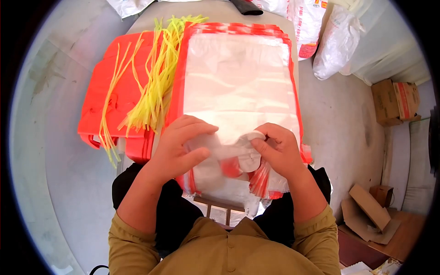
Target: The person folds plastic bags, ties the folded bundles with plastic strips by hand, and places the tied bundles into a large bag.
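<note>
A stack of clear plastic bags with red edges (238, 78) lies in front of me. My right hand (279, 149) pinches a gathered edge of the top plastic bag (250, 158) between thumb and fingers. Over the left part of the stack is my left hand (185, 144), its thumb and fingers spread apart with nothing held. Yellow strips (158, 87) lie in a loose bundle left of the stack, on top of folded red bags (112, 87). The bag's lower part is blurred.
Filled white sacks (337, 43) stand beyond the table at the upper right. A cardboard box (394, 101) sits on the floor at the right. Opened cardboard (369, 215) rests on a brown surface at the lower right. A black object (247, 7) lies at the far edge.
</note>
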Demonstrator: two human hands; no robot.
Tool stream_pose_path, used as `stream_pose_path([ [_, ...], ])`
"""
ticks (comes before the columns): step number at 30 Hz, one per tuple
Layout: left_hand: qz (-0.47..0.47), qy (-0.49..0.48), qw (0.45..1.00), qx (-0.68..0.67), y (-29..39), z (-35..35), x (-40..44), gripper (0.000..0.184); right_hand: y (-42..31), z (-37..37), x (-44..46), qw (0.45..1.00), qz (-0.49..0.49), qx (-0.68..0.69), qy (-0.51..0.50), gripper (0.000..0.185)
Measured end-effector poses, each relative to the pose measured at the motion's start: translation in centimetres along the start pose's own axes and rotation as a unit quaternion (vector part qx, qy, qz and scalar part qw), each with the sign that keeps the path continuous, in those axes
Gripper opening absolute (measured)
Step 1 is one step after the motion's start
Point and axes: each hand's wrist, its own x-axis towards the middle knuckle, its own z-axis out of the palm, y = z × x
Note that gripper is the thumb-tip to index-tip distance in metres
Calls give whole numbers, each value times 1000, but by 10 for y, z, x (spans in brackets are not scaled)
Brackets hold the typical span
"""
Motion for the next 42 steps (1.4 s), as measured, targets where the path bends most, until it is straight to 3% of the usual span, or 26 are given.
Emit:
stream_pose_path([
  [2,8,5,1000,24,9,3,7,37,-4,1,3,996,62,65,7,12],
  [5,-22,92,991,90,7,16,4,43,-4,1,5,996,45,71,6,11],
  [8,-76,205,975,40,-5,20,0,33,-4,1,4,997,28,64,12,11],
  [14,-231,262,902,-253,-17,18,-3,38,-2,-2,2,990,59,128,21,12],
  [17,-243,261,873,-333,-7,17,-1,39,-1,-1,3,988,50,145,30,12],
  [20,-273,253,878,-302,4,16,1,42,1,-1,3,986,47,153,36,12],
  [36,-274,244,833,-414,0,15,-2,47,11,-3,6,968,53,238,61,12],
  [38,-303,238,808,-445,6,14,-2,53,12,-3,6,967,51,243,61,11],
  [42,-319,155,860,-366,24,7,-10,84,9,-4,3,982,43,181,41,9],
])
